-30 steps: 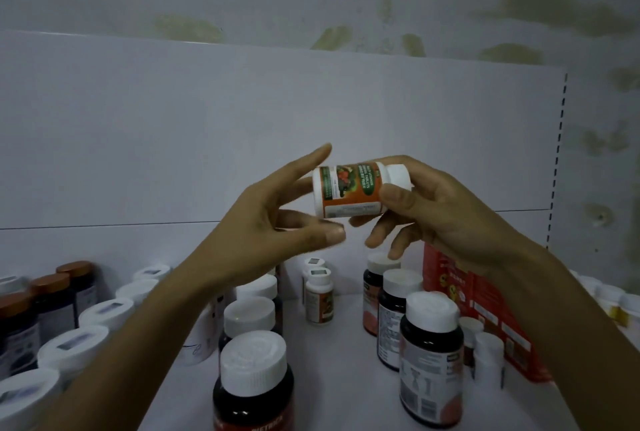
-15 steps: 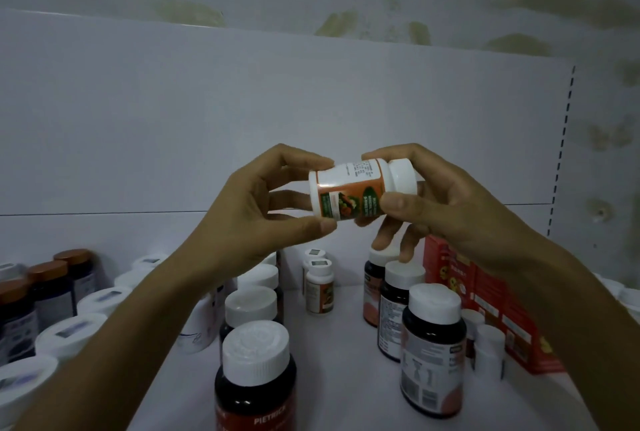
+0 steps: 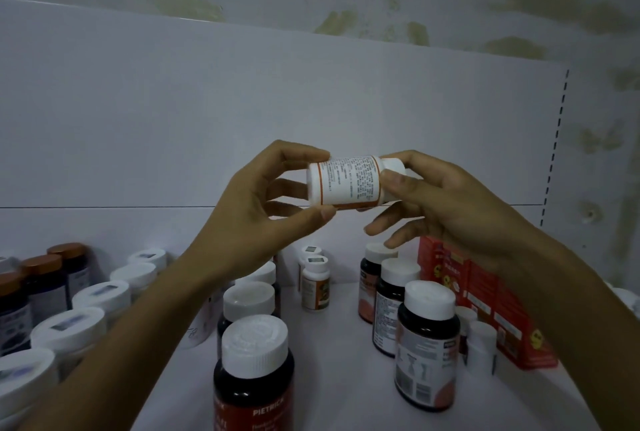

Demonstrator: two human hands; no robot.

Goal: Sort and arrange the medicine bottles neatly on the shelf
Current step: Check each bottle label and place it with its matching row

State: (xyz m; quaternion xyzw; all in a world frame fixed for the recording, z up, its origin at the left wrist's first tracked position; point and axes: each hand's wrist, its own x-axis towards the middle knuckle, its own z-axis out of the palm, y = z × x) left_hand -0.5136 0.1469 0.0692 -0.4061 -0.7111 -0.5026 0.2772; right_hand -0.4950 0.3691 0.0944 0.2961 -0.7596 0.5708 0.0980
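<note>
Both hands pinch the bottle [image 3: 349, 183] sideways, well above the shelf [image 3: 346, 378]: left hand [image 3: 249, 219] at its base, right hand [image 3: 450, 209] round the cap [image 3: 392, 164]. It has just been rolled from picture side to fine print, so it seems it's being read, not yet placed.

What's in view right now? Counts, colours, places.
held bottle: 1, white, orange-edged label, sideways between both hands
dark bottles: 6 visible, white caps, two columns front centre and right
small labelled bottles: 2, white with orange labels, back centre
brown-capped bottles: 3, dark, back left
white-lidded jars: at least 5, left row
plain white bottles: 2, beside red box
red box: count unclear, right
shelf: 1, white, under everything
left hand: pinches held bottle's base
right hand: pinches its cap end
</note>
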